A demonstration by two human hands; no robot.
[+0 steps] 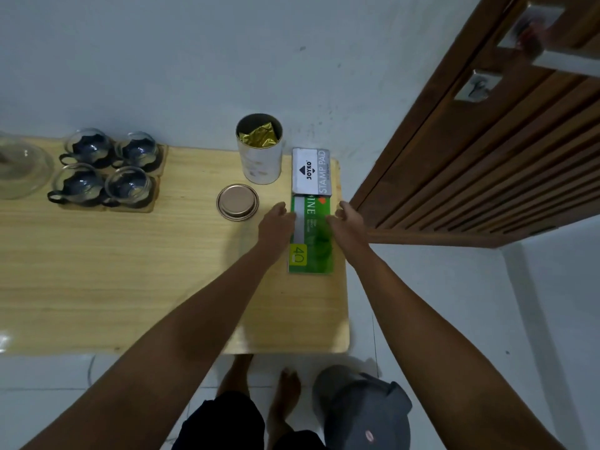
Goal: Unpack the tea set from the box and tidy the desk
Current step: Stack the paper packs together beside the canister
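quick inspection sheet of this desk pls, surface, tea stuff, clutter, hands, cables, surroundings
surface: light wooden desk, pushed against a pale wall.
job's things: four glass cups in dark holders on wooden coasters at far left; a glass dome at the left edge; an open tea tin with a gold foil pouch inside; its round lid lies on the desk beside it.
clutter: stamp pad box at the far right corner, green box just in front of it.
hands: left hand and right hand flank the green box, fingers at its sides.
cables: nothing seen.
surroundings: wooden door at right; grey cap on the tiled floor.
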